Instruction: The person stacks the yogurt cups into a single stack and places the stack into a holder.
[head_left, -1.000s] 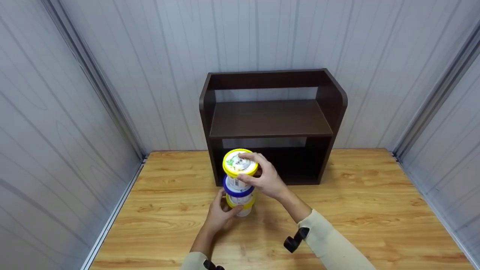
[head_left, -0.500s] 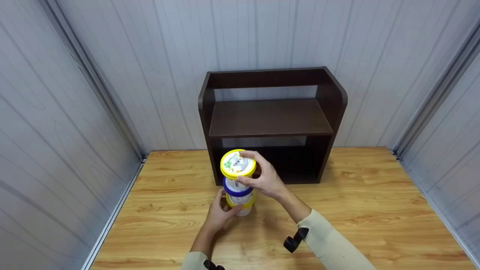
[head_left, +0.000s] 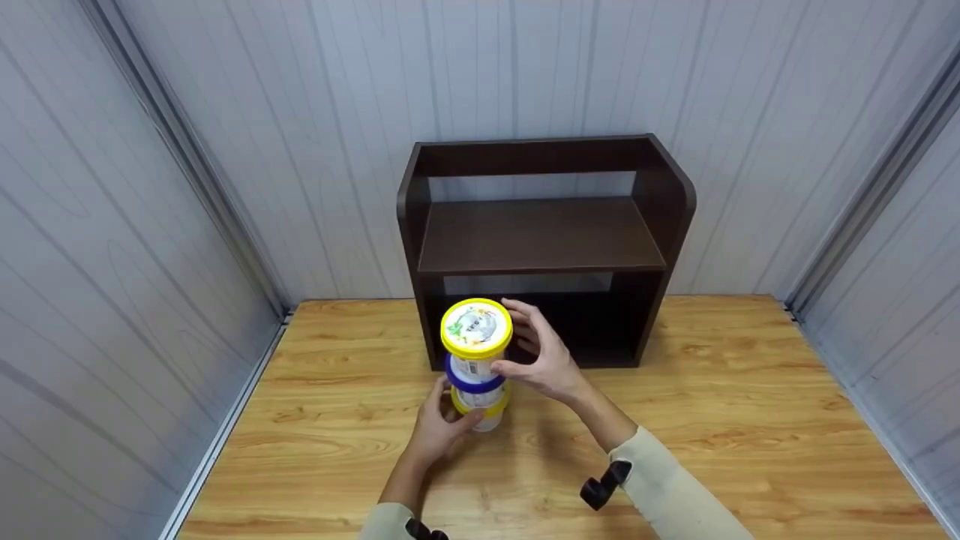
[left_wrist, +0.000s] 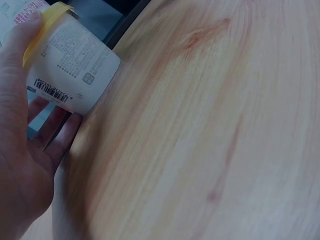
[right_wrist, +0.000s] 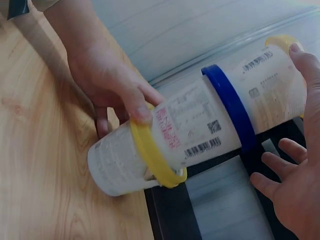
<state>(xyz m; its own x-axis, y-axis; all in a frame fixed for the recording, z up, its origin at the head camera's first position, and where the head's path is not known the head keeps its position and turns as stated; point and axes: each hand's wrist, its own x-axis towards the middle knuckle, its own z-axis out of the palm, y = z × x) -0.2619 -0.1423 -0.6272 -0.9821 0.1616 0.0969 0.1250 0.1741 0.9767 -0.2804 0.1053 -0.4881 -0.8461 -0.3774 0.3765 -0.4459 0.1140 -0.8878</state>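
Observation:
Three white paper tubs stand stacked on the wooden table. The top tub wears a yellow lid printed with leaves, the middle tub a blue lid, the bottom tub another yellow lid. My left hand grips the bottom tub, its thumb at the yellow lid on the near side and the other fingers around the far left. To the right of the top tub is my right hand, fingers spread apart. In the right wrist view its thumb tip overlaps the top tub's lid edge, while the other fingers stand off the tub.
A dark brown two-tier shelf stands directly behind the stack. Wood-grain tabletop extends to both sides and in front. Pale panelled walls enclose the table at the back, left and right.
The top tub has shifted slightly left, lining up over the middle one. My right hand has since let go of its lid and drawn off to the right. My left hand stays put.

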